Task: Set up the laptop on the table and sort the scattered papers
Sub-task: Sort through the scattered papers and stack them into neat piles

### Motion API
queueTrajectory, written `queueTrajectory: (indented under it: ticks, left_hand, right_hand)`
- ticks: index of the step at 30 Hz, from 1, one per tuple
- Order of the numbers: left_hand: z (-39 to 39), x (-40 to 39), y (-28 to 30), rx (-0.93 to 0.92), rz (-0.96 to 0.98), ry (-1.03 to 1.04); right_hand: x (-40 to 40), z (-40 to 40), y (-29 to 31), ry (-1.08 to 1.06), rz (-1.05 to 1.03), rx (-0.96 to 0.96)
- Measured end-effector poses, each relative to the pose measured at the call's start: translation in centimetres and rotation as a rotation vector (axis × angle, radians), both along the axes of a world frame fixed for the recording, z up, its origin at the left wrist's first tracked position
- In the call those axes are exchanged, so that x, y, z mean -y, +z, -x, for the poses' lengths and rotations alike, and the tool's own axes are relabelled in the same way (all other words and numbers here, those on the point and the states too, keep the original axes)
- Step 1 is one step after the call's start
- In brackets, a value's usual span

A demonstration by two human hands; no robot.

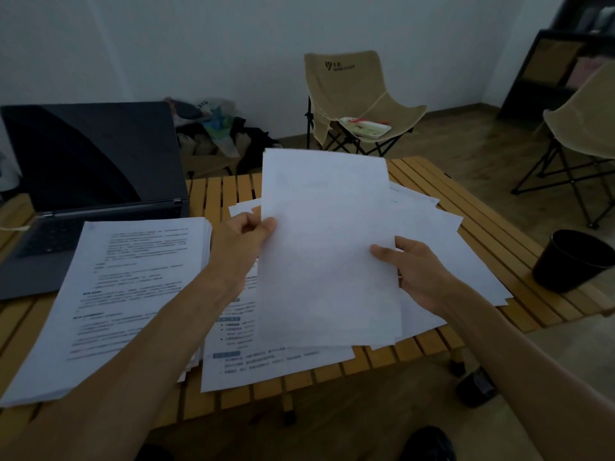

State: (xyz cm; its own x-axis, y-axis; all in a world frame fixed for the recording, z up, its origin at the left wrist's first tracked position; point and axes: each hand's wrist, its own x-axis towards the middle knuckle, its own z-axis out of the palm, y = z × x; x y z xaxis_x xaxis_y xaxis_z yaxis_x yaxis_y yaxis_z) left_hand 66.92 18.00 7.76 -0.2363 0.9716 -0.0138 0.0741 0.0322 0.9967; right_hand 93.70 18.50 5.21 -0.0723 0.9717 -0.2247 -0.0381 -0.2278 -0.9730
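Both hands hold one blank white sheet (327, 247) raised above the slatted wooden counter (472, 207): the left hand (244, 242) pinches its left edge between thumb and fingers, and the right hand (414, 271) grips its right edge with the thumb on top. The sheet's visible face carries no print.

To the left lies a squared stack of printed pages (126, 294); its text is too blurred to read. It overlaps the front of an open dark laptop (90, 181), whose screen is black, at the counter's far left corner. Under and beside the held sheet, loose scattered papers (442, 234) fan out toward the right edge, and a printed page with blue headings (266, 364) lies near the front edge, partly covered by the left forearm.

Beyond the counter stands a beige folding camp chair (346, 91) with a dark logo on its backrest, lettering illegible, and a flat packet (364, 127) on its seat. A second such chair (579, 128) is at the right. A black bin (572, 261) sits on the floor beside the counter, and bags (213, 134) crowd the wall behind the laptop.
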Motion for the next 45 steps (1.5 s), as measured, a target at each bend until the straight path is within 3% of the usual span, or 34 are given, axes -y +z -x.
queueTrajectory:
  ticks: [4,8,10,14,18,20,23,28,32,36,38,41,43,45]
  left_hand:
    - [0.4,0.4,0.2,0.017,-0.014,-0.013]
    - [1.3,0.6,1.2,0.072,-0.055,0.065]
    - [2.7,0.7,2.1,-0.038,-0.088,0.133]
    - [4.9,2.1,5.3,-0.275,-0.117,0.128]
    - [5.3,3.7,11.0,-0.667,-0.24,0.183]
    - [3.0,2.8,12.5,-0.867,-0.213,0.074]
    - [-2.4,-0.4,8.7,-1.013,0.051,-0.196]
    - [-5.7,-3.7,-2.7,-0.798,0.302,-0.172]
    - [-5.2,-4.2,-5.0,-0.526,0.306,-0.124]
    - [-4.7,-3.3,-3.8,-0.452,0.179,-0.223]
    - [-4.9,-2.5,-1.9,-0.22,0.092,-0.186]
    - [-5.3,-1.8,2.4,0.117,0.031,-0.306]
    - [-5.3,-1.8,4.9,0.109,0.015,-0.355]
    - [-4.9,-2.2,6.3,-0.085,0.017,-0.242]
  right_hand:
    - [0.1,0.7,-0.4,-0.046,0.005,0.061]
    - [-0.5,-0.3,-0.6,-0.207,-0.002,0.28]
    - [-0.8,-1.8,-0.2,-0.315,-0.01,0.294]
    - [-1.2,-4.1,0.7,-0.306,0.017,0.266]
    - [-0.8,-3.9,1.7,-0.342,0.025,0.247]
    - [-0.5,-3.4,2.3,-0.353,0.004,0.256]
    - [0.2,-2.8,3.1,-0.336,-0.026,0.323]
    - [0.2,-2.7,3.5,-0.319,-0.097,0.378]
    - [-0.5,-2.7,3.5,-0.302,-0.154,0.496]
    - [0.0,-1.9,4.8,-0.357,-0.355,0.629]
    - [0.8,0.0,5.7,-0.309,-0.5,0.709]
    - [2.4,4.0,4.9,-0.032,-0.597,0.788]
    - [3.4,5.9,3.7,0.161,-0.622,0.907]
    - [4.3,7.1,2.8,0.305,-0.627,0.965]
